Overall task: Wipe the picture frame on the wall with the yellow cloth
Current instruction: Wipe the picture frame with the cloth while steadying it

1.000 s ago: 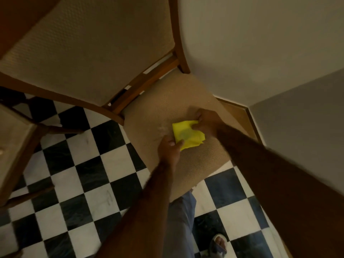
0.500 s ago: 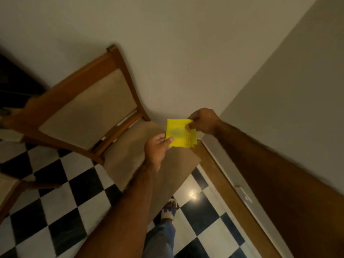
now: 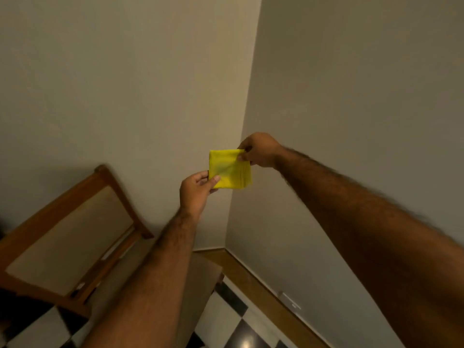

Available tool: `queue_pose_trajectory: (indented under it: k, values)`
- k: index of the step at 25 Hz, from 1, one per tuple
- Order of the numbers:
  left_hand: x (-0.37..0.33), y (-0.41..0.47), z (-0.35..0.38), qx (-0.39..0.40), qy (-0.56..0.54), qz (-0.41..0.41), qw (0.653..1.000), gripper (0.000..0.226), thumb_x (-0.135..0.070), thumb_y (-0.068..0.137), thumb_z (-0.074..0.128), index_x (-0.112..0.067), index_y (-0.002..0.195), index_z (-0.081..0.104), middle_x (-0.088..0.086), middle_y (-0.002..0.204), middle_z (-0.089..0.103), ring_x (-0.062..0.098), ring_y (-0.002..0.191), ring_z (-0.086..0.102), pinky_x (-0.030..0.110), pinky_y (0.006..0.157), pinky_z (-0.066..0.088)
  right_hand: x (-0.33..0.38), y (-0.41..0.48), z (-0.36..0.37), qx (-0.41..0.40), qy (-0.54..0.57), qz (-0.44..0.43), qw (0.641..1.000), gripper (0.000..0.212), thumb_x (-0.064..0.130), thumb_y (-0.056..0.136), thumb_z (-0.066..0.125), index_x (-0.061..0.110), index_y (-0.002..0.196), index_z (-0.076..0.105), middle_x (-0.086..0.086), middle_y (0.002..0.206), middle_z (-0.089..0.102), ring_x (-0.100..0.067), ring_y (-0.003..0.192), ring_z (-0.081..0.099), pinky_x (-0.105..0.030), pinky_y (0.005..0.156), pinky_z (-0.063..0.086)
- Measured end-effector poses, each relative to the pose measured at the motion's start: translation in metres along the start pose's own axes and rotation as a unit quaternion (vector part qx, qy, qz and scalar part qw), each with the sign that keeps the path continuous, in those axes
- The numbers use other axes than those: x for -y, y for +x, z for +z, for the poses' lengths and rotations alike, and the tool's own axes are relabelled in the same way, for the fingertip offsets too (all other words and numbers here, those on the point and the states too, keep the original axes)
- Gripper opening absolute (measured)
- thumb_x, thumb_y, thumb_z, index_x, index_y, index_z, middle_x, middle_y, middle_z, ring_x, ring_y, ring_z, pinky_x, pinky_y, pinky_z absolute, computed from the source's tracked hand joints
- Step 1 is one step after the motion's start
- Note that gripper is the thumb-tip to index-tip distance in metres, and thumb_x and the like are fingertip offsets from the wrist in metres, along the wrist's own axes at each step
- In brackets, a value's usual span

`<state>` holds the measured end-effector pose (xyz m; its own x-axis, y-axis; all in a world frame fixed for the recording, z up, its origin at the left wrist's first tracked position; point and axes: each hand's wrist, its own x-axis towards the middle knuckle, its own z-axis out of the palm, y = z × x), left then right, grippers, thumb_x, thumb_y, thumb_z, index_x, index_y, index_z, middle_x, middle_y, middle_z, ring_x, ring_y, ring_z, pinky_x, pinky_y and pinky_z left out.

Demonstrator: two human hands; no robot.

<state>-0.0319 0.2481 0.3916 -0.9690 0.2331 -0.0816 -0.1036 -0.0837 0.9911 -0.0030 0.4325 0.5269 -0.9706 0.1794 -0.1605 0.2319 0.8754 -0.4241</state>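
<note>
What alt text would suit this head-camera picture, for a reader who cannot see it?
Two bare hands hold a folded yellow cloth up before a room corner: the left hand pinches its lower left corner, the right hand its upper right. A wooden chair stands lower left on a checkered floor; no picture frame shows.

One head-worn wide-angle view, looking forward and slightly down into a room corner (image 3: 241,136) at 12 o'clock. Both forearms reach in from 6 o'clock, close to the lens. Chair (image 3: 75,237) sits at 8 o'clock, checkered floor (image 3: 226,320) at 6. No second view.
</note>
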Motion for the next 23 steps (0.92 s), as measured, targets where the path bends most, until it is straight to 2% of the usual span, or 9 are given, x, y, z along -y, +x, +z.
queue_pose_trajectory:
  k: [2,10,15,18,20,23]
  values:
    - [-0.031,-0.001,0.021,0.011,0.013,0.036,0.999,0.035,-0.011,0.085,0.076,0.0,0.117,0.069,0.015,0.103,0.075,0.02,0.086,0.073,0.021,0.069,0.06,0.002,-0.021,-0.037,-0.039,-0.006,-0.002,0.999,0.032,0.015,0.086,0.07,0.005,0.117,0.074,-0.017,0.106,0.077,-0.03,0.096,0.075,-0.038,0.091,0.058]
    - [-0.165,-0.021,0.127,0.103,-0.024,0.139,0.985,0.028,-0.011,0.085,0.076,-0.002,0.111,0.069,0.019,0.105,0.075,0.018,0.083,0.072,0.024,0.07,0.061,0.003,-0.119,-0.188,-0.199,-0.075,0.017,0.977,0.033,0.018,0.086,0.071,0.009,0.118,0.074,-0.012,0.11,0.077,-0.027,0.1,0.073,-0.033,0.09,0.056]
    - [-0.254,-0.044,0.193,0.164,-0.043,0.203,0.964,0.02,-0.018,0.084,0.078,-0.016,0.102,0.07,0.01,0.097,0.075,0.02,0.088,0.071,0.038,0.083,0.06,-0.004,-0.176,-0.275,-0.278,-0.108,0.032,0.954,0.032,0.019,0.086,0.071,0.009,0.117,0.074,-0.012,0.11,0.077,-0.027,0.102,0.072,-0.03,0.087,0.053]
    - [-0.322,-0.062,0.231,0.187,-0.069,0.26,0.945,0.014,-0.02,0.083,0.078,-0.022,0.095,0.07,0.005,0.093,0.075,0.02,0.088,0.07,0.043,0.082,0.061,0.001,-0.214,-0.336,-0.346,-0.114,0.025,0.931,0.035,0.02,0.086,0.072,0.008,0.119,0.074,-0.012,0.112,0.076,-0.026,0.102,0.072,-0.032,0.091,0.056]
    - [-0.367,-0.079,0.255,0.2,-0.082,0.29,0.932,0.009,-0.024,0.082,0.079,-0.022,0.086,0.071,0.001,0.087,0.074,0.017,0.082,0.069,0.044,0.081,0.06,0.009,-0.243,-0.376,-0.392,-0.116,0.014,0.912,0.036,0.022,0.085,0.074,0.009,0.118,0.074,-0.011,0.111,0.076,-0.025,0.1,0.072,-0.036,0.093,0.057]
    - [-0.442,-0.1,0.289,0.201,-0.098,0.352,0.909,0.021,-0.036,0.078,0.082,-0.016,0.079,0.074,0.005,0.082,0.074,0.018,0.076,0.067,0.051,0.08,0.06,0.023,-0.288,-0.436,-0.476,-0.104,-0.013,0.873,0.032,0.023,0.081,0.078,0.01,0.111,0.078,-0.011,0.101,0.078,-0.022,0.088,0.073,-0.038,0.088,0.06]
